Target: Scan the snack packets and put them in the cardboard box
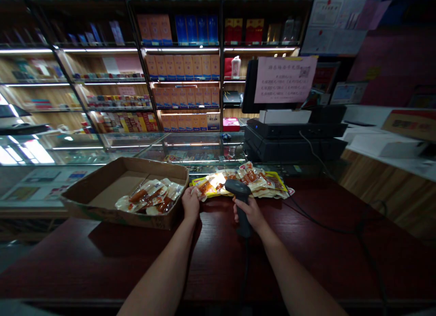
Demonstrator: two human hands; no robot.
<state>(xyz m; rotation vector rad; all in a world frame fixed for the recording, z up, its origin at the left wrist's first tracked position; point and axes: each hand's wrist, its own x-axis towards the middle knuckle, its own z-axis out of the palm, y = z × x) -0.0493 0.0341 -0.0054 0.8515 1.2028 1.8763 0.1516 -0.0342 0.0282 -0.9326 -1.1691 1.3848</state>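
My right hand [251, 211] is wrapped round the grip of a black barcode scanner [242, 191], whose lit head points at a row of packaged snacks. Between the fingers of my left hand [190, 202] is the near edge of a snack packet [206, 187], yellow and white with brown food inside. More vacuum-sealed snack packets [254, 177] lie piled along the counter behind the scanner. To the left stands an open cardboard box [98, 211], with several similar packets [150, 197] loose in its right half.
A dark red counter [218, 266] lies under everything. The scanner's cable runs toward me, and black cables [323, 227] cross the right side. Behind are a glass display case [190, 145], a monitor with a pink notice [284, 80], and stocked shelves [185, 66].
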